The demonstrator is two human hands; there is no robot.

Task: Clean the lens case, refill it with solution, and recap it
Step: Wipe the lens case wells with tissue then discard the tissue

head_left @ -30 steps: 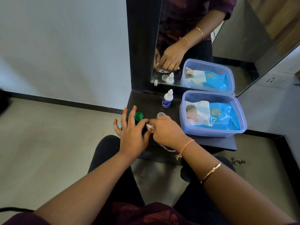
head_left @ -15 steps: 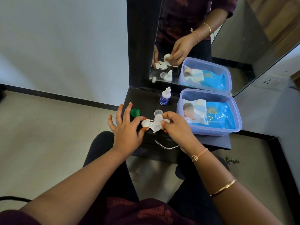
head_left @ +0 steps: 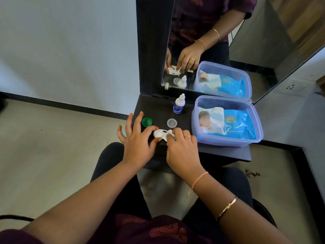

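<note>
— Where is the lens case [head_left: 159, 133]?
— Uncapped, near the bench's [head_left: 158, 106] front edge. The left hand [head_left: 137, 147] pinches its left well between thumb and forefinger; the right hand [head_left: 181, 150] grips a white wipe [head_left: 170, 132] pressed on the other well.

Soft even daylight, sharp focus, wide-angle edge bending

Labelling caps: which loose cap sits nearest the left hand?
The green cap, right beside the left hand; the clear cap lies nearer the right hand.
</note>
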